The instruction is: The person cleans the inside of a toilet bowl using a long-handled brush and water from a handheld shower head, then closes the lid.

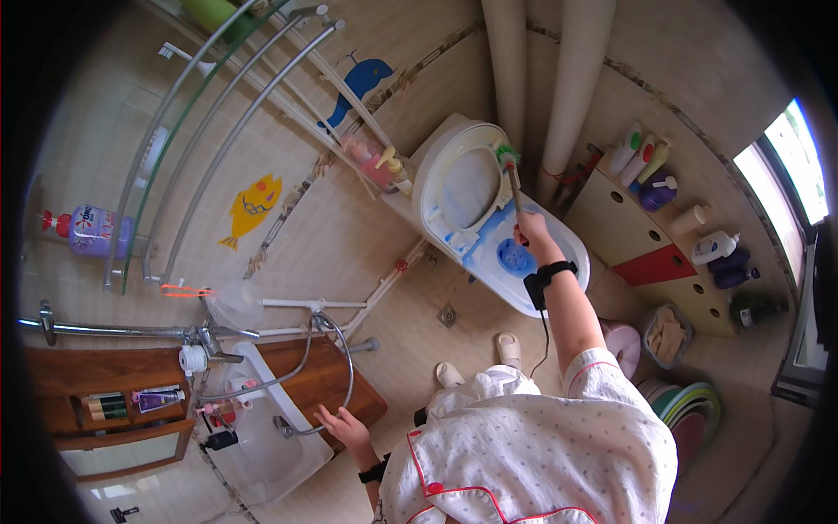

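My right hand [529, 231] is closed around the handle of a toilet brush [513, 180]. Its green bristles meet the edge of the raised toilet seat [472, 185]. Blue liquid streaks the seat and the rim of the toilet [567, 253], and a blue pool lies in the bowl. Off to the left, my left hand [346, 428] hangs with its fingers apart, holding nothing. Close to its fingertips are the grey shower hose [351, 375] and the edge of the white sink [297, 437].
Behind the toilet rise two thick pipes [576, 79]. To the right stands a cabinet [620, 227] topped with several bottles, beside a waste bin [668, 336] and stacked basins [694, 402]. A glass shelf with metal rails [236, 131] juts from the left wall. Pump bottles [375, 162] stand near the tank.
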`<action>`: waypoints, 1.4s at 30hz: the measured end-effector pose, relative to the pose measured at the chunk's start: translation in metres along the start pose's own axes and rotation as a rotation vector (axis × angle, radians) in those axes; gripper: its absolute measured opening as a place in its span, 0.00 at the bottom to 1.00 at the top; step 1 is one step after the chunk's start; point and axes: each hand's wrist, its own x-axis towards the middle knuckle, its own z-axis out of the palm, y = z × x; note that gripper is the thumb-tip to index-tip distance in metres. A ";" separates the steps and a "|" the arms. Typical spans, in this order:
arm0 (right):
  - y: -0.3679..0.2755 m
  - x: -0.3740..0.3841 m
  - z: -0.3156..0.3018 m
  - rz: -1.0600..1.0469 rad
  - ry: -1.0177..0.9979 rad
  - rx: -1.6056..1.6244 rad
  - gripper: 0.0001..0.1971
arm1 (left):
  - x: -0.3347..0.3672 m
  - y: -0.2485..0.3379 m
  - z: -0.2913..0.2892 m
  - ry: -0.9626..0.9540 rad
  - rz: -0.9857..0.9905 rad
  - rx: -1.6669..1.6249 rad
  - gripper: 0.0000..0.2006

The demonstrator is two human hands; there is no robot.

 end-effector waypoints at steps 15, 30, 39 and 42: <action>-0.021 0.026 -0.031 0.191 -0.067 0.005 0.08 | 0.012 0.041 0.013 -0.034 -0.020 0.018 0.23; 0.002 0.017 -0.024 -0.050 -0.023 -0.208 0.09 | -0.004 0.016 0.008 0.009 -0.037 0.018 0.24; 0.016 -0.107 0.005 -0.170 -0.105 -0.233 0.09 | 0.021 0.022 0.009 -0.036 0.010 -0.069 0.24; 0.027 -0.130 0.029 -0.247 -0.067 -0.342 0.11 | 0.032 0.017 0.011 -0.104 0.069 -0.104 0.25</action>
